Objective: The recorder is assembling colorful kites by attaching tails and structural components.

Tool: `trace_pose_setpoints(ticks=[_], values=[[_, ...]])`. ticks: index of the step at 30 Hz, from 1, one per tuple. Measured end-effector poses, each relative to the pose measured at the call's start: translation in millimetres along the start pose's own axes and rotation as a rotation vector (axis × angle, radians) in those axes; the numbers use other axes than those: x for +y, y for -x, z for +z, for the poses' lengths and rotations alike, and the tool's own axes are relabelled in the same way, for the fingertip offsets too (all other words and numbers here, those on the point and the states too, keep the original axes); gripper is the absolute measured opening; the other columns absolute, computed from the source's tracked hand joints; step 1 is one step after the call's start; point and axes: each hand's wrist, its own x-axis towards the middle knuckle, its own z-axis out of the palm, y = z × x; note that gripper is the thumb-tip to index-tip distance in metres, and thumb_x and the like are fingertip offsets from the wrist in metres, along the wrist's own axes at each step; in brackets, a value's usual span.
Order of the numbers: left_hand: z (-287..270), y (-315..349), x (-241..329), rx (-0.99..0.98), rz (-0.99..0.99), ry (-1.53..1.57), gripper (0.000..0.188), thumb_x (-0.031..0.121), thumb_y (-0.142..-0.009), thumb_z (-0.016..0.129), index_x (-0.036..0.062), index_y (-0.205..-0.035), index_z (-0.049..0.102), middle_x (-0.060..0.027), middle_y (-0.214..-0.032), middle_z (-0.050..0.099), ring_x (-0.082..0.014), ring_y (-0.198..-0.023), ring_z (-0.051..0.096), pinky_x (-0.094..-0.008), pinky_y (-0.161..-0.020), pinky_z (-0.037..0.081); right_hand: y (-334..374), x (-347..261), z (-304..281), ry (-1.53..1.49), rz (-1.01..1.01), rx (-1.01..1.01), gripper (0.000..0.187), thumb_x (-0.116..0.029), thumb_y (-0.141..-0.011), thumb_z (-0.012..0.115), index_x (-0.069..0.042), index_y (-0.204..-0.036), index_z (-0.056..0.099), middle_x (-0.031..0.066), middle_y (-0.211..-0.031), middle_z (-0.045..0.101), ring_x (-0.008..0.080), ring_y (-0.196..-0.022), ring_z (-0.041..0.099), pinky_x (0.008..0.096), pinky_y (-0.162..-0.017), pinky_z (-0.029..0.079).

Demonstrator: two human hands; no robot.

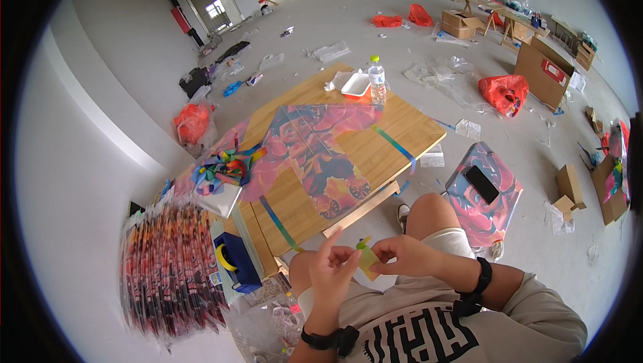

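Observation:
In front of my lap, my left hand (331, 270) and my right hand (404, 256) pinch a small yellow-green ribbon-like strip (368, 262) between them. My left index finger points up, while the thumb and another finger grip the strip's left side. My right thumb and fingertips close on its right edge. Beyond my hands, a pink and purple printed sheet (295, 132) lies on the wooden table (408, 125). Two green-blue strips (395, 145) lie on the tabletop. A heap of multicoloured ribbons (228, 167) rests at the table's left.
A water bottle (376, 80) and white tray (355, 84) stand at the far edge. A black phone (481, 184) lies on a printed panel (499, 219) at right. Left are a navy box (239, 266) and packaged printed sheets (171, 269). Red bags (504, 94) and cartons (540, 71) lie beyond.

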Motion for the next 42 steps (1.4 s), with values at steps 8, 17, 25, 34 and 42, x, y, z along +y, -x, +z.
trace_pose_setpoints(ticks=[8, 17, 25, 34, 42], values=[[-7.3, -7.7, -47.8, -0.075, -0.019, 0.02, 0.014, 0.001, -0.091, 0.067, -0.0016, -0.103, 0.061, -0.004, -0.093, 0.065, -0.0076, -0.086, 0.061, -0.02, -0.075, 0.049, -9.5, 21.0, -2.1, 0.012, 0.08, 0.009, 0.023, -0.014, -0.087, 0.072, 0.003, -0.102, 0.066, 0.0057, -0.089, 0.07, 0.0078, -0.082, 0.066, 0.0224, -0.074, 0.051], [-11.3, -41.2, -76.6, 0.014, -0.133, -0.078, 0.019, 0.002, -0.089, 0.069, -0.0022, -0.107, 0.063, -0.0039, -0.091, 0.065, -0.0084, -0.083, 0.06, -0.0203, -0.074, 0.048, -40.7, 76.3, -11.0, -0.167, 0.254, -0.004, 0.023, -0.019, -0.091, 0.069, 0.002, -0.101, 0.067, 0.0058, -0.091, 0.071, 0.0079, -0.084, 0.065, 0.0221, -0.074, 0.05], [-28.6, -109.0, -129.7, -0.068, -0.159, -0.33, 0.016, 0.012, -0.088, 0.072, 0.0032, -0.098, 0.063, -0.0035, -0.087, 0.065, -0.0107, -0.08, 0.06, -0.0246, -0.074, 0.048, -81.2, 127.6, -12.1, -0.301, 0.345, 0.179, 0.023, -0.023, -0.093, 0.067, 0.0, -0.092, 0.065, 0.0057, -0.086, 0.07, 0.009, -0.078, 0.065, 0.0218, -0.064, 0.046], [-35.5, -171.9, -183.9, -0.066, 0.048, -0.582, 0.01, 0.011, -0.078, 0.077, 0.0056, -0.083, 0.069, -0.0061, -0.091, 0.058, -0.0188, -0.077, 0.056, -0.0322, -0.071, 0.046, -127.5, 180.5, -17.8, -0.405, 0.437, 0.34, 0.024, -0.025, -0.089, 0.071, -0.001, -0.09, 0.068, 0.0061, -0.086, 0.072, 0.0094, -0.071, 0.062, 0.0252, -0.062, 0.046], [-37.6, -181.7, -192.1, 0.008, 0.097, -0.639, 0.01, 0.011, -0.076, 0.078, 0.0057, -0.081, 0.072, -0.0053, -0.092, 0.059, -0.0194, -0.08, 0.059, -0.0329, -0.07, 0.048, -139.2, 184.4, -26.7, -0.29, 0.516, 0.346, 0.024, -0.027, -0.089, 0.069, -0.003, -0.086, 0.07, 0.0041, -0.082, 0.072, 0.0059, -0.066, 0.057, 0.0242, -0.057, 0.041]])
